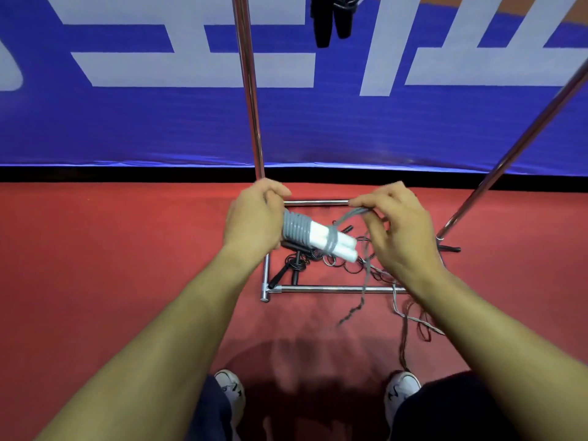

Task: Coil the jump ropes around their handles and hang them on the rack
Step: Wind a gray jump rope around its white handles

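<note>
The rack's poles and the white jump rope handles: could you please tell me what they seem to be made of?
The rack's poles look like polished, chromed metal tubing, with bright streaks along them. The white handles seem smooth matte plastic, though that is uncertain; the grey cord wound round them looks like rubbery plastic in even, rounded coils.

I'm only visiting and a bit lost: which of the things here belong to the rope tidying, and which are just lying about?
Part of the job:
- white handles, gripped by left hand
- grey rope, pinched by right hand
- black ropes on the floor
- rack
- hung black rope

Just there:
- blue banner
- red floor
- shoes
</note>
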The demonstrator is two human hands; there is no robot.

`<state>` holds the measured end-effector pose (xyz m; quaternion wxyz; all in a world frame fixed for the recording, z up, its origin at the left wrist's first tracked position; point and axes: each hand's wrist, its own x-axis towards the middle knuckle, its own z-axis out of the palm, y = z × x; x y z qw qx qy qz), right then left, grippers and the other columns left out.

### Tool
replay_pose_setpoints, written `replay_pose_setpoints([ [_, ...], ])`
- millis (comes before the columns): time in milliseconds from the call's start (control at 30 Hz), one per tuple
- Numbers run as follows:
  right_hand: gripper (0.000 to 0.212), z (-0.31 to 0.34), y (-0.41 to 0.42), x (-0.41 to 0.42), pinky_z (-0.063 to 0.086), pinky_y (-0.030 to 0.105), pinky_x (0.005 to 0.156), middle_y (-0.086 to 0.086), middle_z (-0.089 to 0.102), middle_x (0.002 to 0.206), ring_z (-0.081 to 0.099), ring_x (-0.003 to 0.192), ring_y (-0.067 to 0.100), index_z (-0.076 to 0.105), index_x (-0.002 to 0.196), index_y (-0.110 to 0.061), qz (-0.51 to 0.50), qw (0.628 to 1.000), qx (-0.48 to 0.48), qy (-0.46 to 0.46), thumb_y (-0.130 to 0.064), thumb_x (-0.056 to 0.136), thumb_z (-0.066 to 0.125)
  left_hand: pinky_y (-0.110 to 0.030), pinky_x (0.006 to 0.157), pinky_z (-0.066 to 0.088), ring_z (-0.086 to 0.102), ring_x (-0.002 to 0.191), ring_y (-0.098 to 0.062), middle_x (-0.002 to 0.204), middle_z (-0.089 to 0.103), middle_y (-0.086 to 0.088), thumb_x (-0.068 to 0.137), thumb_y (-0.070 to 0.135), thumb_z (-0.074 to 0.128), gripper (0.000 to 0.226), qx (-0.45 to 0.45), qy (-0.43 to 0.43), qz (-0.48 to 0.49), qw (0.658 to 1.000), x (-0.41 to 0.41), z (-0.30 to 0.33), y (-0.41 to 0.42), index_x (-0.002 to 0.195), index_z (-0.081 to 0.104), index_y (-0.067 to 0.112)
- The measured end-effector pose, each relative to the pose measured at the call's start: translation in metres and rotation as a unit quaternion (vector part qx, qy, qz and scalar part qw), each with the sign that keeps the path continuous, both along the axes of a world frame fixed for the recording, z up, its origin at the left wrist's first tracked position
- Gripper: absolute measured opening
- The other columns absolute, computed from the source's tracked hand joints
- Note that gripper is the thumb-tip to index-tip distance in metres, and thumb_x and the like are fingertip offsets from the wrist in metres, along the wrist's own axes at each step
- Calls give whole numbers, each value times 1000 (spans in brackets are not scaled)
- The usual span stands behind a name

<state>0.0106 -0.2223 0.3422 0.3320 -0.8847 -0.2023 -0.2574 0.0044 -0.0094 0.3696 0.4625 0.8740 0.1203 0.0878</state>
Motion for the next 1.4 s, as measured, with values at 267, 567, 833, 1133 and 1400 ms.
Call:
replay_pose_setpoints([
  [267,15,-21,52,-55,40,26,41,1,52,69,47,44,20,41,97,-28,55,902,290,314,-17,101,52,-43,65,53,60,57,-26,56,53,12,91,20,36,30,-69,-162,155,972,2,-4,-14,84,58,40],
  [567,23,-14,44,-40,44,20,61,-16,58,63,54,60,2,69,96,-28,-3,934,238,266,-27,102,47,-57,59,55,64,63,-37,58,56,22,85,28,35,31,-124,-147,201,960,4,-1,-4,75,56,48],
  [833,19,-10,39,-36,38,9,81,-18,54,92,53,95,-3,76,95,-32,13,944,159,288,-25,97,59,-26,35,40,49,40,-24,55,48,10,94,8,35,35,-219,-120,195,949,-4,3,-19,79,56,32],
  [1133,40,-2,50,-34,18,24,44,0,35,58,17,47,11,44,87,-22,147,767,469,412,-61,89,38,-24,37,37,42,27,-12,68,47,0,97,6,33,35,-309,-75,214,924,-5,2,-34,82,56,28],
  [1400,63,-8,52,-36,26,26,46,4,29,49,28,43,17,41,56,-12,155,813,326,457,-65,89,33,-24,38,37,44,31,-15,65,47,-1,96,7,34,35,-308,-54,203,928,-10,-4,-37,81,57,27],
])
